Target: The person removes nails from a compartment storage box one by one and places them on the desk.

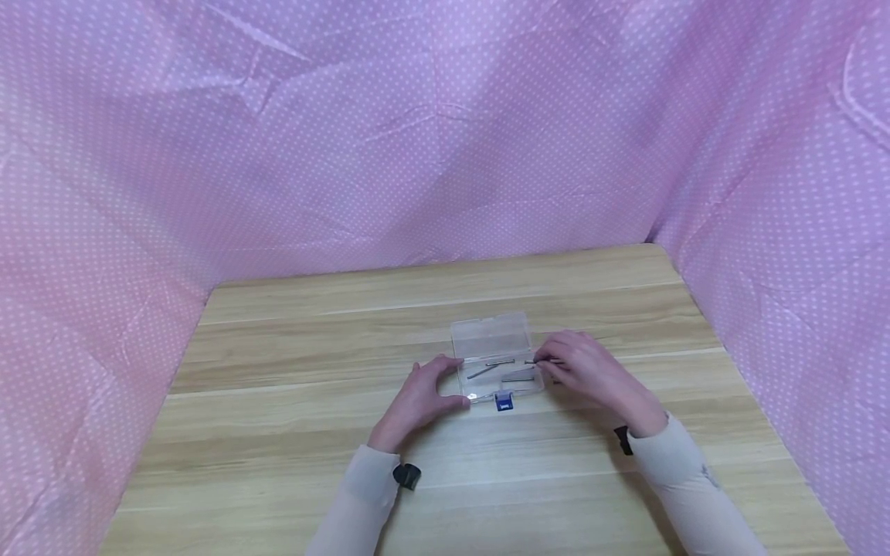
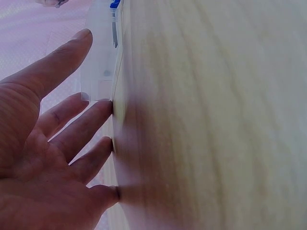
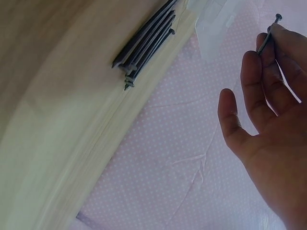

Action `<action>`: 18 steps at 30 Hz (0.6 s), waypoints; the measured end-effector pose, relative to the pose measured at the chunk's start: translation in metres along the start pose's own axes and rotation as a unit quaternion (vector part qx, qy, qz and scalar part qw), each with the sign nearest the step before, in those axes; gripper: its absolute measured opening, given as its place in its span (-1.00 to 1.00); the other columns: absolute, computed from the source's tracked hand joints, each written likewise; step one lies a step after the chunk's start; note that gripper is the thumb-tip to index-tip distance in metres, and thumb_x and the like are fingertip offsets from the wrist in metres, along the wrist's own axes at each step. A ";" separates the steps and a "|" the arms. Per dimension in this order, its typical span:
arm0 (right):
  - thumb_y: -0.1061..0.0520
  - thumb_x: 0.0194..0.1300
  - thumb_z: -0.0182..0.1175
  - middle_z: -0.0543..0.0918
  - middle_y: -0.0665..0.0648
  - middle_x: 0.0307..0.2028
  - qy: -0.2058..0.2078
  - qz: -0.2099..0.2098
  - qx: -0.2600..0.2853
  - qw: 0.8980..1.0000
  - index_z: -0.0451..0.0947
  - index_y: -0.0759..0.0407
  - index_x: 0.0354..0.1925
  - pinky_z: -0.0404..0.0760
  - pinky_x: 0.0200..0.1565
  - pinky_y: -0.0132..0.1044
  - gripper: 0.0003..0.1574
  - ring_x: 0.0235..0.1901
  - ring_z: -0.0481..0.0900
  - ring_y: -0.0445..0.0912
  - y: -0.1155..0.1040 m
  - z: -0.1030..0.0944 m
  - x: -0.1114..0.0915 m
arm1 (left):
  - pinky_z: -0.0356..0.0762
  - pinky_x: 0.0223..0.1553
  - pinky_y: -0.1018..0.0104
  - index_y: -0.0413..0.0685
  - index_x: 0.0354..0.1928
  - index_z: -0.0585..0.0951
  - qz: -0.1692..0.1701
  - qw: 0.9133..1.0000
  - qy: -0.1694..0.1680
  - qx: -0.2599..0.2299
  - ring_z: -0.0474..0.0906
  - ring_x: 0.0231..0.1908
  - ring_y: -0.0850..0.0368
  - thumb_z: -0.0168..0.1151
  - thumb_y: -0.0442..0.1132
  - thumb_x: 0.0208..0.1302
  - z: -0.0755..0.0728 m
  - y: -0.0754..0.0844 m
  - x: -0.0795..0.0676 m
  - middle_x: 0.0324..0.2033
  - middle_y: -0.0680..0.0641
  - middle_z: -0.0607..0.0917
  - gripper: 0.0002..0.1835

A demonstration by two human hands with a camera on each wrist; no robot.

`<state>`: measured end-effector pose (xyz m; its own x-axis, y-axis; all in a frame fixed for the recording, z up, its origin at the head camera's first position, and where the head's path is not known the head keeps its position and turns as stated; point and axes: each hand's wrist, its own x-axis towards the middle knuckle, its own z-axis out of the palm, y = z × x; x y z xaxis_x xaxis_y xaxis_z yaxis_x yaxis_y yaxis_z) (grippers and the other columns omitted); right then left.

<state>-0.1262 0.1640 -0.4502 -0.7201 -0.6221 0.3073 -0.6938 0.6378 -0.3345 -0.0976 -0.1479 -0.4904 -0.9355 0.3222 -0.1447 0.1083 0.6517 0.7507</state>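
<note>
A clear plastic box lies on the table with its lid folded back and a blue latch at its front. Inside show metal nails. My left hand holds the box at its left end, thumb at the front corner and fingers towards the back. Over the box's right side, my right hand pinches a thin nail between thumb and fingertips; its head sticks out past them. Beneath that hand, a small bundle of dark nails lies on the table, mostly hidden in the head view.
The pale wood-grain table has rounded back corners. Pink dotted cloth hangs behind it and along both sides. A black band piece sits at my left wrist, another at my right.
</note>
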 end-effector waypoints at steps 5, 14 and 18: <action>0.28 0.23 0.44 0.73 0.05 -0.23 -0.006 0.009 0.003 1.000 0.71 0.13 -0.20 0.65 -0.03 0.11 -0.84 -0.14 0.68 0.04 0.003 -0.002 -0.003 | -0.23 0.58 -0.23 -0.09 0.36 0.55 -0.001 1.000 0.001 0.001 0.35 0.45 -0.08 0.60 -0.08 0.14 0.000 0.001 0.000 0.31 -0.11 0.59 -0.25; 0.27 0.21 0.45 0.74 0.09 -0.22 -0.005 0.020 -0.003 1.000 0.71 0.17 -0.20 0.64 0.04 0.16 -0.83 -0.14 0.69 0.07 0.007 -0.006 -0.010 | -0.23 0.58 -0.25 -0.10 0.35 0.54 0.002 1.000 0.001 -0.003 0.35 0.45 -0.08 0.60 -0.07 0.13 0.000 0.000 -0.001 0.31 -0.11 0.59 -0.25; 0.30 0.17 0.46 0.74 0.10 -0.23 0.012 0.004 -0.010 1.000 0.71 0.17 -0.22 0.67 0.01 0.15 -0.81 -0.15 0.69 0.08 0.009 -0.007 -0.014 | -0.23 0.58 -0.24 -0.09 0.36 0.54 0.002 1.000 0.000 -0.003 0.34 0.45 -0.08 0.60 -0.07 0.13 -0.001 0.000 -0.001 0.31 -0.10 0.59 -0.25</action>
<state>-0.1219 0.1816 -0.4516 -0.7251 -0.6062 0.3267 -0.6884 0.6514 -0.3190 -0.0972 -0.1484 -0.4899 -0.9348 0.3255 -0.1421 0.1102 0.6460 0.7553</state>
